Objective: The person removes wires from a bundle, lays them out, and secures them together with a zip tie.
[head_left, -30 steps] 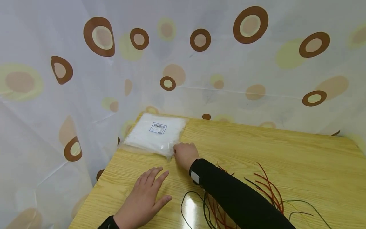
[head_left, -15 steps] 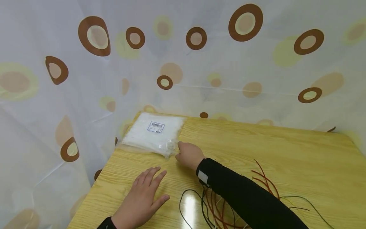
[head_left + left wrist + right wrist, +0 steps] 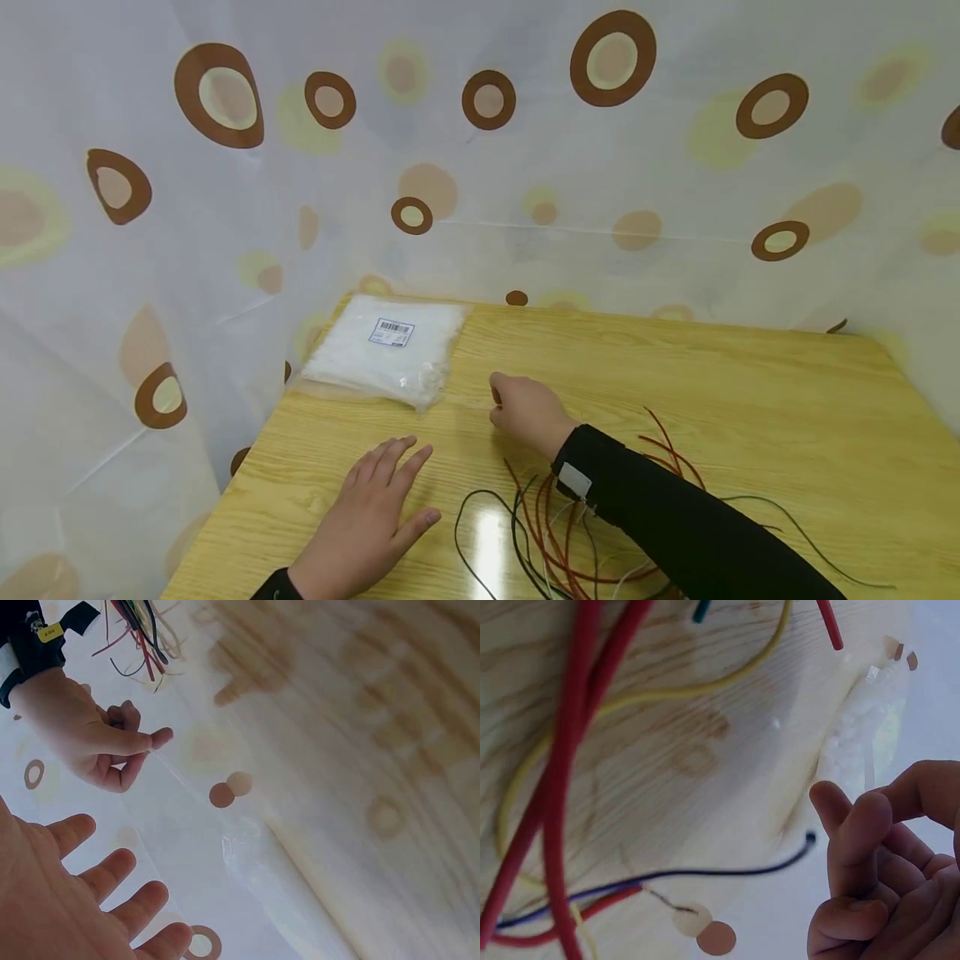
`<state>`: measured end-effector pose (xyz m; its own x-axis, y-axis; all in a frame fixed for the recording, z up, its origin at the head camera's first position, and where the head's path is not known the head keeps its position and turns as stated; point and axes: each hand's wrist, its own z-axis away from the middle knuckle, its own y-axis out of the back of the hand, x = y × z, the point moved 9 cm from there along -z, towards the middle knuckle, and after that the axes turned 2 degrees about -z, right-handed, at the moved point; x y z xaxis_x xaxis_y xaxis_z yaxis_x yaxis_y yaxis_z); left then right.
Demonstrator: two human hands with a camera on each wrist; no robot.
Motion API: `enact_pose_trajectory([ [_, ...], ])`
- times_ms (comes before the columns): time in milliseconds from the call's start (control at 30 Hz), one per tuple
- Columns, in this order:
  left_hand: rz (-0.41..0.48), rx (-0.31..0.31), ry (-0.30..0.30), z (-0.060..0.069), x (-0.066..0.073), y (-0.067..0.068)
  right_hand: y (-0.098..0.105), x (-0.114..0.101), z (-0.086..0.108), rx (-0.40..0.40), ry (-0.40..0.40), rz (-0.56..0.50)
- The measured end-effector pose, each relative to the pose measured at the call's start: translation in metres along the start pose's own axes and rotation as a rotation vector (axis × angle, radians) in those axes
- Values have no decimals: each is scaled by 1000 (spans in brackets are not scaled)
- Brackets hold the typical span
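My right hand [image 3: 531,412] is curled above the table, right of the clear plastic bag [image 3: 386,348] of white contents with a barcode label. In the left wrist view, its thumb and forefinger pinch together, and a faint thin whitish strip [image 3: 178,777] runs from the fingertips. That strip also shows weakly in the head view, pointing toward the bag; its exact kind is too faint to tell. My left hand [image 3: 367,517] has its fingers spread, palm down over the table in front of the bag, holding nothing.
Loose red, black, green and yellow wires [image 3: 558,542] lie in a tangle at the front of the wooden table [image 3: 787,400], partly under my right sleeve. A patterned curtain [image 3: 570,167] borders the table at the back and left.
My right hand has drawn away from the bag's near right corner, moving right with the thin strip. The left hand has stayed nearly still. The head view has turned slightly right.
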<state>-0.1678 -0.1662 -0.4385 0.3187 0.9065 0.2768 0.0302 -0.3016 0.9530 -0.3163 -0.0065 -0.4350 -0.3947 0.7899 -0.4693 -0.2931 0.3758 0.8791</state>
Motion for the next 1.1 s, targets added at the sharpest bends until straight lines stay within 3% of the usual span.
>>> enact_pose_trajectory([
  [400,-1,9,-28,-1,16,-3,17,16,37,55,-4,99],
  [833,-44,15,-100,-7,40,-7,16,34,81,28,-38,-56],
  [967,-34,7,-119,-11,48,-11,23,51,100,57,-76,-108],
  [1100,-28,-5,-154,-15,57,-14,39,71,125,134,-91,-115],
])
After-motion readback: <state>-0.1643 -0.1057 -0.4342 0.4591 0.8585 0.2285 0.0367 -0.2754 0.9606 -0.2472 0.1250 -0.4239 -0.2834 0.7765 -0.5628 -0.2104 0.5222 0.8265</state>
